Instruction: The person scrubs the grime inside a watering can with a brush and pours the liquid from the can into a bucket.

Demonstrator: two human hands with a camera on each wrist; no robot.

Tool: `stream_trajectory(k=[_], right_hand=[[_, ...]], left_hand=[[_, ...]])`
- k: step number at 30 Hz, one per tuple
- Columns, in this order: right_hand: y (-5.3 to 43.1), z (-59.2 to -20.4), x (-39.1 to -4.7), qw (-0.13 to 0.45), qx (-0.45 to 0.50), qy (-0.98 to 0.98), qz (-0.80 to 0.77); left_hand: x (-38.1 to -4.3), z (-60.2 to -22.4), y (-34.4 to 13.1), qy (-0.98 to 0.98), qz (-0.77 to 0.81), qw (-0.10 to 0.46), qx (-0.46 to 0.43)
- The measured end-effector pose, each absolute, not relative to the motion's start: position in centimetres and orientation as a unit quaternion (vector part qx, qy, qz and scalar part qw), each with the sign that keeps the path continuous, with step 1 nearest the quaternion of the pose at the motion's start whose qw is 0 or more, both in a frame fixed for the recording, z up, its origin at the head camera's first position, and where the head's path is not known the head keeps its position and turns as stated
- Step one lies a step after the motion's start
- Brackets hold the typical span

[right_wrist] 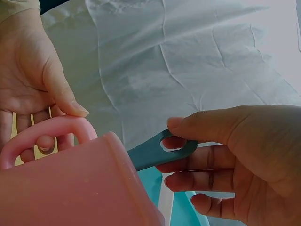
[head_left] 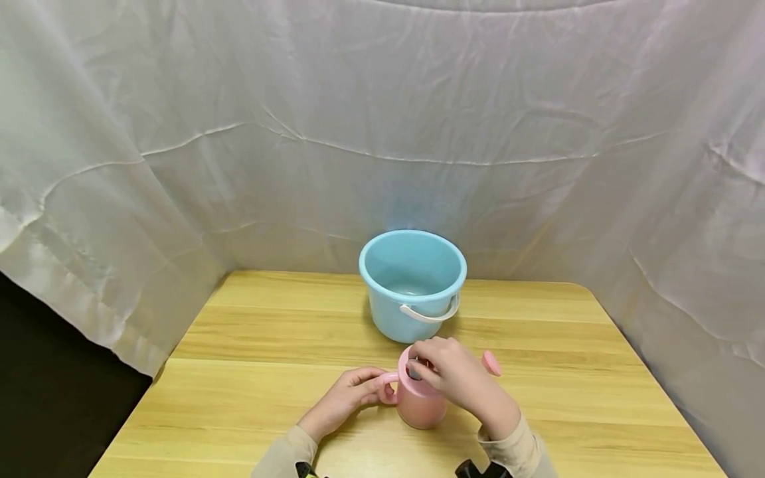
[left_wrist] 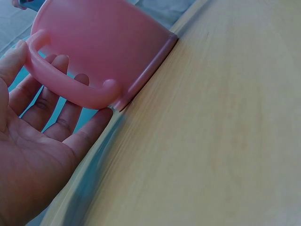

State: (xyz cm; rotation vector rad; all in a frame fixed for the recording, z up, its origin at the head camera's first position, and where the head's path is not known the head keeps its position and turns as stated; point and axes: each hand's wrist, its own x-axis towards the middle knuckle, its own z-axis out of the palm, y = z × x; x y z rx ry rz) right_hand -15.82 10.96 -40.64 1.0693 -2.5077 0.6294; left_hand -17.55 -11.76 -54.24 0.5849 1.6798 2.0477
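A pink watering can [head_left: 421,406] stands upright on the wooden table in the head view. My left hand [head_left: 351,396] holds its looped handle [left_wrist: 70,87], thumb at the top and fingers behind and through the loop. Over the can's mouth, my right hand [head_left: 453,373] pinches a dark teal handle [right_wrist: 153,151] with a hole near its end, between thumb and fingers. That handle's other end goes down into the can, so the rest of the tool is hidden. The can's round pink spout head [head_left: 491,363] shows beyond my right wrist.
Just behind the can stands a light blue bucket [head_left: 385,315] with a white handle [head_left: 427,317] hanging on its front. The wooden table [head_left: 251,385] is bordered by pale hanging cloth [head_left: 299,166] at the back and both sides.
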Motion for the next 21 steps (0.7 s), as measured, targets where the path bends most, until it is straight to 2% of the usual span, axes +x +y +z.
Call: stream_trajectory(k=[14, 21], right_hand=[[11.50, -40.19, -15.61, 0.158, 0.363, -0.893, 0.217], [11.73, -40.18, -15.61, 0.167, 0.390, -0.884, 0.195]], left_hand=[[-17.59, -54.36, -11.74, 0.599, 0.741, 0.213, 0.217], [-17.61, -54.38, -11.75, 0.602, 0.739, 0.215, 0.213]])
